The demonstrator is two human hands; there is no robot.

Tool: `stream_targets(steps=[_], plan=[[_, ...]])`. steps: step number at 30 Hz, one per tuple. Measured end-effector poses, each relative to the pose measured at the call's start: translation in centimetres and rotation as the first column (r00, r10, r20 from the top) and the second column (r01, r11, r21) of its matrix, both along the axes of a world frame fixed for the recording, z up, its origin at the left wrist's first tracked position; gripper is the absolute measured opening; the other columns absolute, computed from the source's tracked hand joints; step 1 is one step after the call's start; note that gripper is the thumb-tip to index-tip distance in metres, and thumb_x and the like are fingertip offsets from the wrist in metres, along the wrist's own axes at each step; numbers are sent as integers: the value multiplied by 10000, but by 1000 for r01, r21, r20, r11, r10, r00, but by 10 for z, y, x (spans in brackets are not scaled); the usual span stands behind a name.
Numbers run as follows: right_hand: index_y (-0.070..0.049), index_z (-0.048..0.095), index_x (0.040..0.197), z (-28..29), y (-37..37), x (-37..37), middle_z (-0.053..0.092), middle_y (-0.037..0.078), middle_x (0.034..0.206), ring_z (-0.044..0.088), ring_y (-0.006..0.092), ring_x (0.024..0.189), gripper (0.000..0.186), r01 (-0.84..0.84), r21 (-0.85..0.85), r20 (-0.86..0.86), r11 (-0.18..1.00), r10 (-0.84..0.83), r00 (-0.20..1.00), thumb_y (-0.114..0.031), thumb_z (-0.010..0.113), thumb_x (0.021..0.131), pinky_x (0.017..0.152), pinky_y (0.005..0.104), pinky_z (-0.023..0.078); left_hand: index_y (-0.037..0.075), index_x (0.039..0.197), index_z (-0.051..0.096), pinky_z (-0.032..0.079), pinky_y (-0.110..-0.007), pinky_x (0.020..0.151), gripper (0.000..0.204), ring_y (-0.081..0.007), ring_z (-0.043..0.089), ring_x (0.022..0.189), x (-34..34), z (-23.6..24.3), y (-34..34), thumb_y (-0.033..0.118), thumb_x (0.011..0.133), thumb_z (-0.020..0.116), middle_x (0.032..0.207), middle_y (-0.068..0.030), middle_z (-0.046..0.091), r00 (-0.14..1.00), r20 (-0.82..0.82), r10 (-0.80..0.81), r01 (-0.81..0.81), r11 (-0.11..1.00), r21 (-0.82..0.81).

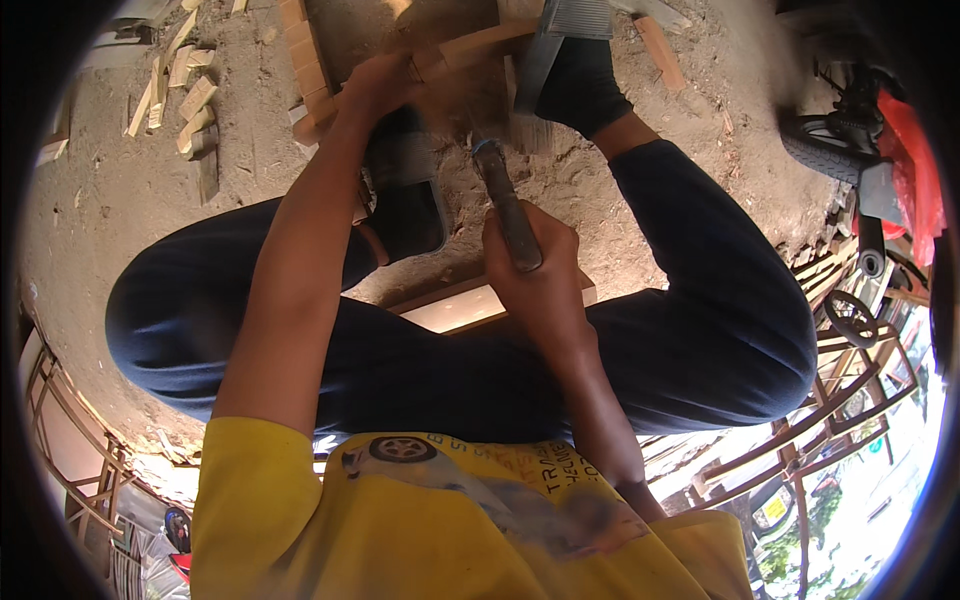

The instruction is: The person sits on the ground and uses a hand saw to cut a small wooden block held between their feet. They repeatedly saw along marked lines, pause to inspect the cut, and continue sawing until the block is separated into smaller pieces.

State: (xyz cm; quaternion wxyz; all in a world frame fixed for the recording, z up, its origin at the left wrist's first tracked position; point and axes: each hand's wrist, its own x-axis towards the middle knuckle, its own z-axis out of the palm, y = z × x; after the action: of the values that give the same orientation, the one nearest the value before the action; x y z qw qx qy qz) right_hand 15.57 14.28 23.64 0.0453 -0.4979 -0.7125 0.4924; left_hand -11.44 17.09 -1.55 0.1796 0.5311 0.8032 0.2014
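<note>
My right hand (540, 265) is closed round the thick dark handle (512, 215) of a hand tool, in the middle between my legs. The handle has a bluish ring at its far end; beyond that the tool's head is smeared by motion, so its kind cannot be made out. Farther off and to the left, my left hand (380, 85) is closed on the near end of a wooden strip (485, 42). The strip runs rightward to my right foot's sandal (540, 70). My left hand's fingertips are partly hidden.
A row of wooden pieces (305, 55) stands beside my left hand. Offcuts (190, 100) lie scattered on the dirt floor at far left. My left sandal (415, 215) and a board (465, 308) are close by. At right are a wheel (825, 145) and red plastic (910, 160).
</note>
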Motion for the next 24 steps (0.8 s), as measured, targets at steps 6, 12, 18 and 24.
stream_targets(steps=[6, 12, 18, 24], plan=[[40, 555, 809, 43, -20, 49, 549, 167, 616, 527, 236, 522, 106, 24, -49, 31, 999, -22, 999, -41, 592, 868, 526, 341, 426, 125, 1138, 633, 541, -463, 799, 499, -348, 661, 918, 12, 26, 1, 379, 718, 721, 938, -168, 686, 997, -70, 14, -21, 996, -91], [23, 556, 782, -8, -2, 5, 448, 3, 589, 371, 42, 556, 144, -63, 86, -37, 994, 67, 997, -37, 597, 907, 466, 260, 315, 106, 1072, 647, 547, -463, 777, 438, -348, 666, 903, 11, 24, -2, 344, 709, 710, 903, -167, 688, 998, -43, 37, -40, 998, -52], [21, 553, 814, 39, -21, 39, 520, 104, 622, 497, 148, 541, 61, 11, -59, 16, 998, -10, 1000, 51, 591, 850, 515, 334, 405, 83, 998, 653, 546, -463, 780, 369, -350, 668, 902, 9, 8, -5, 325, 721, 687, 922, -170, 689, 995, -89, 41, -43, 999, -18], [29, 536, 782, 0, -1, 2, 523, 101, 626, 442, 136, 538, 100, -70, 17, 26, 997, 69, 997, 21, 599, 860, 513, 317, 392, 83, 1005, 654, 546, -466, 791, 374, -352, 669, 909, 7, 9, -4, 327, 724, 693, 949, -172, 684, 997, -72, 32, -35, 998, -48]])
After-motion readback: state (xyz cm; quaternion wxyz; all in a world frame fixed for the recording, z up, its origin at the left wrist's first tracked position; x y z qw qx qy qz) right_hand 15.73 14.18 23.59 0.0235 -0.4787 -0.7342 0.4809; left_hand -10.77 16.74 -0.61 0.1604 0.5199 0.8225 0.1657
